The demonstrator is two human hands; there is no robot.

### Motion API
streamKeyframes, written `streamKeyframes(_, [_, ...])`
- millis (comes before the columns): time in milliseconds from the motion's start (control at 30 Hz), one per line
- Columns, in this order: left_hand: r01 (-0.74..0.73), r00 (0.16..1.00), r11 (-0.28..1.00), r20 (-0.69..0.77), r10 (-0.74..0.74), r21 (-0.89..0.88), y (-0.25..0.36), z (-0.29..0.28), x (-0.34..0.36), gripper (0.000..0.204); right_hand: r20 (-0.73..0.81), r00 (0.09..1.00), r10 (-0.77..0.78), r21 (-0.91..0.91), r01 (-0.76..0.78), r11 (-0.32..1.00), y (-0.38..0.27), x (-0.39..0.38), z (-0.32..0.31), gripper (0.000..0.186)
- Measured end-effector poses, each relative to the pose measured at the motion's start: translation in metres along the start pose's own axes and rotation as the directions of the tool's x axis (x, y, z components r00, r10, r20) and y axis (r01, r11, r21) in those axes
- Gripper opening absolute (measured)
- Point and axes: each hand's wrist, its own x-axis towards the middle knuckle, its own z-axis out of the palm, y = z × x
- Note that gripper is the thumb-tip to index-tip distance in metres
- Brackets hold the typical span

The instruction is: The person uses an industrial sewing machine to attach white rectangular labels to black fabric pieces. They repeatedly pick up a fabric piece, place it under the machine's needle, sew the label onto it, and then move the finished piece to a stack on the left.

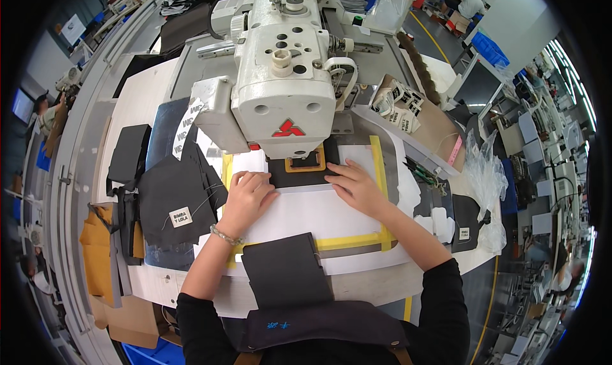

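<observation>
My left hand [250, 199] rests with bent fingers at the left edge of a black flat piece [292, 179] under the white sewing machine's head [280, 97]. An orange-yellow rectangular frame [305, 169] sits on that piece, below the head. My right hand [352, 186] lies at the piece's right side, fingers spread on it and on the white sheet. Both hands are open, gripping nothing visible. The white work sheet [299, 215] is bordered by yellow tape [325, 242]. Another black piece [280, 269] lies near the front edge, between my forearms.
Black pieces with a white patch [159, 193], a black stack [127, 154] and mustard pieces [97, 244] are on the left. On the right are labels [395, 103], small tools [421, 177], a labelled black piece [465, 212] and plastic [484, 167]. Co-workers [472, 5] appear in the background.
</observation>
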Motion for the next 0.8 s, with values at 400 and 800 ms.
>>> streamKeyframes(400, [-0.076, 0.997, 0.987, 0.001, 0.076, 0.141, 0.001, 0.006, -0.006, 0.013, -0.068, 0.993, -0.101, -0.291, 0.077, 0.954, -0.003, -0.009, -0.011, 0.017])
streamKeyframes(800, [-0.089, 0.996, 0.978, 0.027, 0.085, 0.187, 0.003, 0.006, -0.006, 0.017, -0.057, 0.991, -0.121, -0.354, 0.093, 0.931, -0.007, -0.011, -0.009, 0.02])
